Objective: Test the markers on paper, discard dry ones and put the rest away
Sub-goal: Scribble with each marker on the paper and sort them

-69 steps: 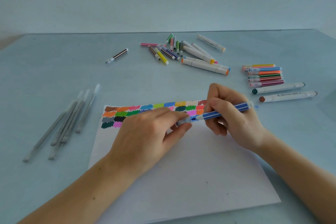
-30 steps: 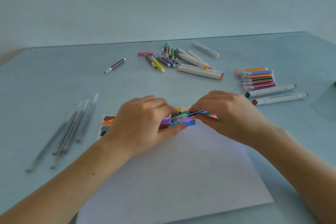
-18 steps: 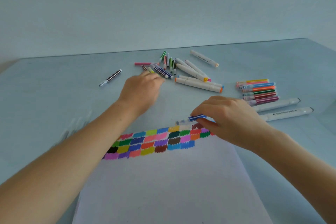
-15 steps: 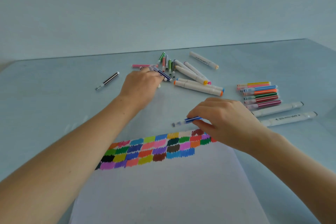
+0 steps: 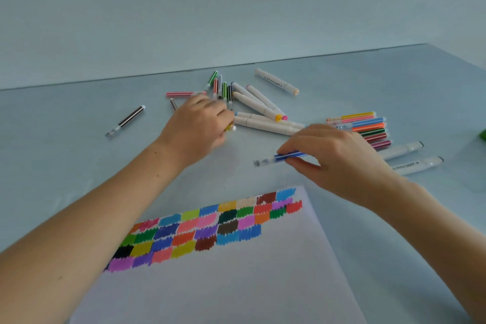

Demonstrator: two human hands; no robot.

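Observation:
A white paper sheet [image 5: 236,279] with rows of coloured test swatches [image 5: 210,226] lies near me. My right hand [image 5: 339,158] pinches a capped blue striped marker [image 5: 284,157] just above the table beyond the paper. My left hand [image 5: 200,123] reaches into the loose pile of thin striped markers [image 5: 223,88] and curls round a yellow marker whose white end [image 5: 231,128] sticks out below the fingers. Thick white markers [image 5: 260,102] lie beside that pile.
A neat row of thin markers [image 5: 360,127] and two thick white markers [image 5: 410,155] lie to the right. A lone dark striped marker [image 5: 126,120] rests far left. A green object [image 5: 482,135] shows at the right edge. The wall rises behind the table's far edge.
The blue marker got its cap on. My left hand left it, reached to the far pile and closed on a yellow marker. My right hand carried the blue marker off the paper, rightward.

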